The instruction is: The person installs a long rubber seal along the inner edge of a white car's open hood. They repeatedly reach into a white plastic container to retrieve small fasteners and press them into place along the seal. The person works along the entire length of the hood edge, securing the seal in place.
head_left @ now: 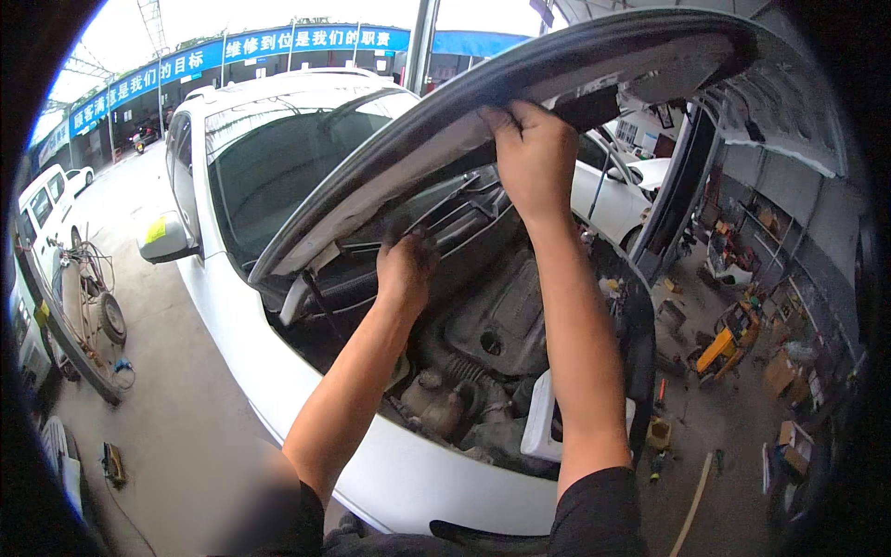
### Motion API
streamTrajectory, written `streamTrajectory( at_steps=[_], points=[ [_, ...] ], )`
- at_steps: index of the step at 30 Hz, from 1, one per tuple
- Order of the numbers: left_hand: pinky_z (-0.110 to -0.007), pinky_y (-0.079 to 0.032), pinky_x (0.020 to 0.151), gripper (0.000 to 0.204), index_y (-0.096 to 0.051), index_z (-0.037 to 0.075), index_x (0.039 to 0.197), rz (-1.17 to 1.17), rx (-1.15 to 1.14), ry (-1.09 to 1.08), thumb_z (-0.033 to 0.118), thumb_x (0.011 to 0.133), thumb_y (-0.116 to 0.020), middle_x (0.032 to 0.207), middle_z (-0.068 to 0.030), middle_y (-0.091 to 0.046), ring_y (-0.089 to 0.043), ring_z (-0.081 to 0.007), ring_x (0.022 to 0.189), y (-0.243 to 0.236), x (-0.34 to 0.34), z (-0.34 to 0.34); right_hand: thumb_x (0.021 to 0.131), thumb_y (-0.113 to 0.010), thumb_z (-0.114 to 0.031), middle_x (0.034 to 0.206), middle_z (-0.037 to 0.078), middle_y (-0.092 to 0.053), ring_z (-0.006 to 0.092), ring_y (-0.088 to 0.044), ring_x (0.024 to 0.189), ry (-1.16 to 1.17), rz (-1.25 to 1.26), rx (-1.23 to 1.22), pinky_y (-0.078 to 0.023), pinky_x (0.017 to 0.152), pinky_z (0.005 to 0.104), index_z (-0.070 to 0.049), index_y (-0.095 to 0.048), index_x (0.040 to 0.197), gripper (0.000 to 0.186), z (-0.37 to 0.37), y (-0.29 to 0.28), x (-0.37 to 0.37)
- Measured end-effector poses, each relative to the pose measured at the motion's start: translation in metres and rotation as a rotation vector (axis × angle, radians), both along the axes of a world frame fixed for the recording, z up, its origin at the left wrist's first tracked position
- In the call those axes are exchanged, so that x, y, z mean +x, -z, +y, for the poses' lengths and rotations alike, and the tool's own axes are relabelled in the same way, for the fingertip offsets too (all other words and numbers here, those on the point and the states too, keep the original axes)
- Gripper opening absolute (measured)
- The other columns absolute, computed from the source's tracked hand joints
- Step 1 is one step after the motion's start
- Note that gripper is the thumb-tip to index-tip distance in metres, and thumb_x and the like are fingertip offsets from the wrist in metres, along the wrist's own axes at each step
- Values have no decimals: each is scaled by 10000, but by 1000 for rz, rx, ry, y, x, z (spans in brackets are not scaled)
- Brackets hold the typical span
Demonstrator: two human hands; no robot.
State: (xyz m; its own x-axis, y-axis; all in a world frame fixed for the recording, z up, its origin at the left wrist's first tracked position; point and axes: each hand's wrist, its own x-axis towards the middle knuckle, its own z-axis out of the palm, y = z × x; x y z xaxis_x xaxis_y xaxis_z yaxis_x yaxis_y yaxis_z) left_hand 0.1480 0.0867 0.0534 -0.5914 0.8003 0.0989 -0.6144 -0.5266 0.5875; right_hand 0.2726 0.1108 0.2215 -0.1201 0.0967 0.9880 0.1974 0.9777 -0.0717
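A white car (232, 306) stands before me with its hood (399, 153) raised over the engine bay. My right hand (535, 158) is up at the underside of the hood, its fingers closed on the dark inner edge. Lower and to the left, my left hand (406, 269) is closed beneath the hood, close to the windshield base. Its fingertips look dark and smeared, and what they hold, if anything, cannot be made out. Below my forearms lies a dark plastic engine cover (497, 311). A hood hinge (295, 299) shows at the hood's left corner.
A side mirror (169, 237) sticks out at the left. Cables and a wheel (111, 318) stand beside a post there. On the right floor lie a yellow machine (729, 342), cardboard boxes (794, 446) and a long wooden strip (693, 506). Another white car (603, 190) stands behind.
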Motion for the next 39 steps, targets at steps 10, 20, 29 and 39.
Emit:
streamTrajectory(
  at_steps=[10, 20, 29, 39],
  points=[
    [-344, -462, 792, 490, -414, 86, 1349, 406, 0, -137, 50, 864, -469, 1151, -93, -548, -550, -204, 964, 27, -55, 18, 819, -673, -217, 635, 205, -558, 397, -498, 571, -10, 8, 92, -421, 540, 366, 10, -639, 770, 235, 9, -2, -8],
    [-411, -471, 833, 564, -375, 65, 1375, 652, -89, -412, 58, 827, -508, 1204, -193, -535, -548, -310, 984, 32, -46, 6, 852, -650, -241, 582, 131, -613, 255, -614, 518, -22, 52, 56, -454, 525, 346, -24, -682, 803, 225, 17, 2, -12],
    [-455, -482, 807, 316, -605, 16, 1055, 2298, -851, -867, 129, 762, -572, 1253, -189, -496, -531, -329, 1047, 83, -85, -30, 807, -674, -166, 682, 240, -596, 403, -617, 683, -87, 65, -147, -447, 563, 428, 44, -649, 764, 216, -5, -2, -8],
    [-376, -561, 662, 171, -678, 11, 858, 2383, -933, -701, 112, 802, -552, 983, -190, -634, -660, -309, 823, 17, -112, -42, 899, -605, -227, 737, 74, -675, 142, -637, 577, -242, 111, -200, -532, 480, 258, -11, -700, 920, 237, 16, 12, -27]
  ],
)
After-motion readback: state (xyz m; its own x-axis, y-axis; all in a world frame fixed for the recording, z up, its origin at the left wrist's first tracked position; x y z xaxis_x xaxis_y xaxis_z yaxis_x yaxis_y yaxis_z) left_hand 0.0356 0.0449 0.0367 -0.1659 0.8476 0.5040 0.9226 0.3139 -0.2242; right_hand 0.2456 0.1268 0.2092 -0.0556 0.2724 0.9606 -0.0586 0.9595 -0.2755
